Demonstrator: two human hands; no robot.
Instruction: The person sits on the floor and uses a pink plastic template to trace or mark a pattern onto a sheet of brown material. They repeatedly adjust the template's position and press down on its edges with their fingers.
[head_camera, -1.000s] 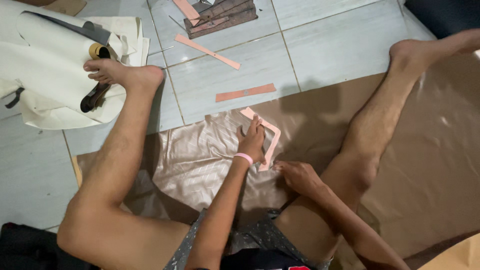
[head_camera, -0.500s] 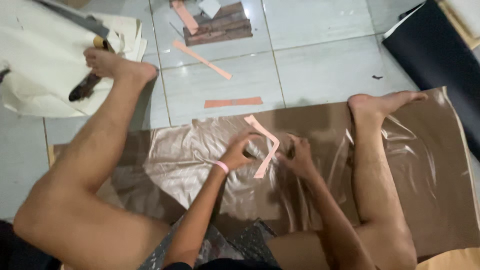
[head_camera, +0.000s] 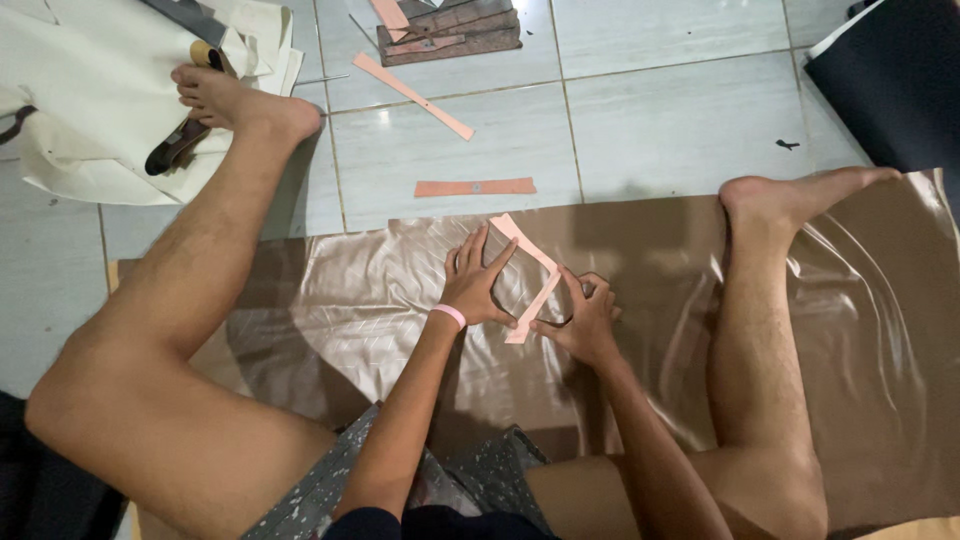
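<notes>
Head view, looking down: a bent pink template strip (head_camera: 530, 268), shaped like an angle bracket, lies on a sheet of shiny brown fabric (head_camera: 380, 300) spread over the tiled floor (head_camera: 650, 110). The left hand (head_camera: 480, 285), with a pink wristband (head_camera: 449, 315), is spread wide and pressed flat on the fabric just left of the strip, its fingertips touching the strip's upper arm. The right hand (head_camera: 583, 318) rests on the strip's right side, fingers curled close together at its lower arm; whether it pinches something small there cannot be told. The person's bare legs lie on either side of the fabric. Beyond the fabric's far edge a short pink strip (head_camera: 475, 187) lies flat on the tiles, and farther off a long pink strip (head_camera: 412, 95) lies at a slant. At the top sits a low dark tray (head_camera: 450, 35) with pink pieces in it. The left foot rests on pale cream cloth (head_camera: 80, 110) at upper left.
</notes>
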